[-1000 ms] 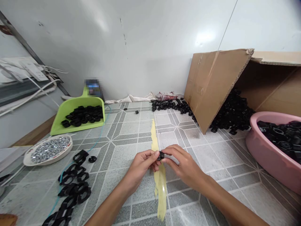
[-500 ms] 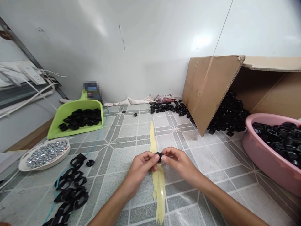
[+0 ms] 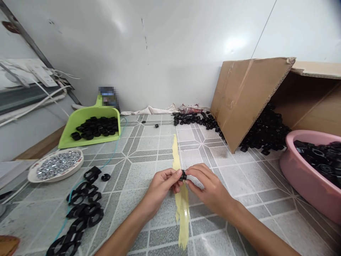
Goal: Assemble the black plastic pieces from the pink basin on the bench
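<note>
A small black plastic part (image 3: 183, 175) is held above the tiled surface, in the middle of the view. My left hand (image 3: 166, 183) pinches its left side between thumb and curled fingers. At its right edge, the thumb and fingertips of my right hand (image 3: 207, 185) close around the part from above and below. Fingers hide some of the part, so its exact shape is unclear. Beneath both hands runs a yellow strip (image 3: 182, 213) stuck along the tiles. Black ring-shaped parts (image 3: 87, 206) lie in a loose row to the left, beside a small round black piece (image 3: 106, 177).
A green dustpan (image 3: 89, 110) holds black parts at the back left. Nearer stands a white dish (image 3: 33, 176) of shiny metal pieces. On the right are a tipped cardboard box (image 3: 234, 96) spilling small black parts and a pink basin (image 3: 293, 170) of black parts.
My right hand's thumb has dropped lower and its fingers have spread around the part, which has turned slightly. The whole view has shifted a little.
</note>
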The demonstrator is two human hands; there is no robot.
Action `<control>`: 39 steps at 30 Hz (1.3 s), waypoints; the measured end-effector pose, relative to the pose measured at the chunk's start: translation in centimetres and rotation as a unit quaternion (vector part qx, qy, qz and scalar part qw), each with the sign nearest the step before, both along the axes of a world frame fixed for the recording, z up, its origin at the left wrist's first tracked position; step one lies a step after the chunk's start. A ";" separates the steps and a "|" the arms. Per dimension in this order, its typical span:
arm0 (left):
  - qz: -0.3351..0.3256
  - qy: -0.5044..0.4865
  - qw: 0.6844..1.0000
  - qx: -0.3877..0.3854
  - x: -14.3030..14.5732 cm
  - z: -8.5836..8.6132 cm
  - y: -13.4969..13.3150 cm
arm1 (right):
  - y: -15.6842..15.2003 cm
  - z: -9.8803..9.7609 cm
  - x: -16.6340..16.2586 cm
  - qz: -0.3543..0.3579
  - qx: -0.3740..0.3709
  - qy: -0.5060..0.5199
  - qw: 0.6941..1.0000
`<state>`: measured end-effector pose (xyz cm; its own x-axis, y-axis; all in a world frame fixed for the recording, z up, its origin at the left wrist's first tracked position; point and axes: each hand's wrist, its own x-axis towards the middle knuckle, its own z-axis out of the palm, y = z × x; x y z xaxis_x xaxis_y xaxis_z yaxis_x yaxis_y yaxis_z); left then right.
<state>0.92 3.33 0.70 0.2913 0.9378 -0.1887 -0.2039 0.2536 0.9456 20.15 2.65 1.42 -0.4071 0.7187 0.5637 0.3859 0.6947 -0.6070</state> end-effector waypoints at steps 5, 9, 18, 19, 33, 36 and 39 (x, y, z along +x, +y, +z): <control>-0.027 0.021 0.999 0.042 0.1 0.1 -0.1 | 0.1 -0.1 -0.4 -0.045 -0.253 0.048 0.965; -0.021 0.032 0.998 0.056 0.2 -0.1 -0.1 | 0.9 -0.4 -0.1 0.000 -0.375 0.124 0.919; -0.029 0.038 0.998 0.044 0.3 0.3 -0.3 | 1.5 0.1 0.9 -0.021 -0.349 0.047 0.936; -0.029 0.040 0.998 0.044 0.3 0.3 -0.4 | 1.5 0.0 0.9 -0.027 -0.352 0.043 0.935; -0.025 0.067 0.996 0.062 0.4 0.2 -0.3 | 1.0 0.5 0.8 0.060 -0.339 0.067 0.937; -0.044 0.067 0.995 0.064 0.5 0.2 -0.4 | 1.0 0.5 0.8 0.046 -0.361 0.019 0.931; -0.047 0.065 0.995 0.061 0.7 0.1 -0.4 | 1.1 0.4 0.8 0.032 -0.392 0.020 0.919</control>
<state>1.58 2.90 0.84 0.3592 0.9260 -0.1166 -0.0593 0.1474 0.9873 20.97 3.71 1.80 -0.4527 0.8859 -0.1013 0.3255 0.0584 -0.9437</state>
